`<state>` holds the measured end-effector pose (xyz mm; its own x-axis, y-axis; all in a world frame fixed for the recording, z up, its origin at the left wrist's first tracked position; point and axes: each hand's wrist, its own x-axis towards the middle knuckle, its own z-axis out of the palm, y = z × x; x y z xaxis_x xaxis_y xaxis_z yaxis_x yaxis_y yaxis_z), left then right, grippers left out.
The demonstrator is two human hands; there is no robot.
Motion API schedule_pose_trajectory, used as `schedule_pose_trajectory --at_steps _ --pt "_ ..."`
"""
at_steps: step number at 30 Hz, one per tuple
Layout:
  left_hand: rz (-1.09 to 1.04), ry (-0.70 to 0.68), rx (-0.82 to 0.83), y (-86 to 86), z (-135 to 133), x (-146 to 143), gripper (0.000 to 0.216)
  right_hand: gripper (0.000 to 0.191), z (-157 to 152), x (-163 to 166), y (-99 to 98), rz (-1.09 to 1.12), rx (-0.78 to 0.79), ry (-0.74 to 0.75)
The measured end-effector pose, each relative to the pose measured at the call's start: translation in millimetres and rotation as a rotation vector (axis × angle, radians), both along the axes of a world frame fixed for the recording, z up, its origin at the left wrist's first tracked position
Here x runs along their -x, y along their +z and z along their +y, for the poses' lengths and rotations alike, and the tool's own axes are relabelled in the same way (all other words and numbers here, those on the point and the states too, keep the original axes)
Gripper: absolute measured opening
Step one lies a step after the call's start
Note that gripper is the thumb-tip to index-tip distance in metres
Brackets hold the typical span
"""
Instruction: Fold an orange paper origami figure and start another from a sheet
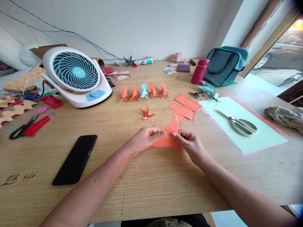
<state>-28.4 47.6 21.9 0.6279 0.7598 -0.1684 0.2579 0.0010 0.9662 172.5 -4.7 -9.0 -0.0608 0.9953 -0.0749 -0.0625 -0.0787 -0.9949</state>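
Between my two hands is a sheet of orange paper [167, 140], with a folded part rising to a point at its top. My left hand [149, 138] pinches its left side, thumb on top. At the right edge my right hand [188, 141] grips it between thumb and curled fingers. Just beyond lies an orange folded-paper figure [146, 113] with spiky limbs. Orange paper strips [184, 110] lie to the upper right of the hands. Farther back stands a row of several folded-paper figures [153, 90], all orange except a light blue one [144, 91] in the middle.
A white fan [99, 91] stands at the back left, a black phone [75, 160] nearer me. Scissors [243, 126] rest on pale green paper sheets [262, 142] at the right. Behind are a pink flask [200, 72], a teal bag [224, 67] and blue paper figures [208, 90]. A red-handled cutter [39, 125] lies left.
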Motion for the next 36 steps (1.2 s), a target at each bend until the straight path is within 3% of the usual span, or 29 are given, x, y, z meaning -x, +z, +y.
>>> schedule_pose_trajectory --at_steps 5,9,14,23,27,32,36 --pt "0.079 0.086 -0.112 -6.4 2 0 0.048 0.048 0 1 -0.8 0.099 0.051 0.018" --pt "0.007 0.114 0.006 -0.6 1 0 0.042 0.045 1 0 -3.8 0.149 0.068 -0.017" --pt "-0.201 0.239 0.124 4.9 1 -1 0.056 0.041 5 -3 -9.2 0.256 0.05 -0.183" --pt "-0.4 0.219 0.217 2.8 5 0 0.049 0.041 2 -2 -11.6 0.379 0.061 -0.149" --pt "-0.365 0.231 0.136 1.5 6 1 0.035 0.043 2 1 -11.7 0.411 0.064 -0.16" --pt "-0.227 0.244 -0.032 0.6 6 1 0.038 0.042 0 4 -12.4 0.424 0.073 -0.197" --pt "-0.095 0.32 -0.362 1.6 4 2 0.052 0.041 -4 14 -16.1 0.453 0.064 -0.22"
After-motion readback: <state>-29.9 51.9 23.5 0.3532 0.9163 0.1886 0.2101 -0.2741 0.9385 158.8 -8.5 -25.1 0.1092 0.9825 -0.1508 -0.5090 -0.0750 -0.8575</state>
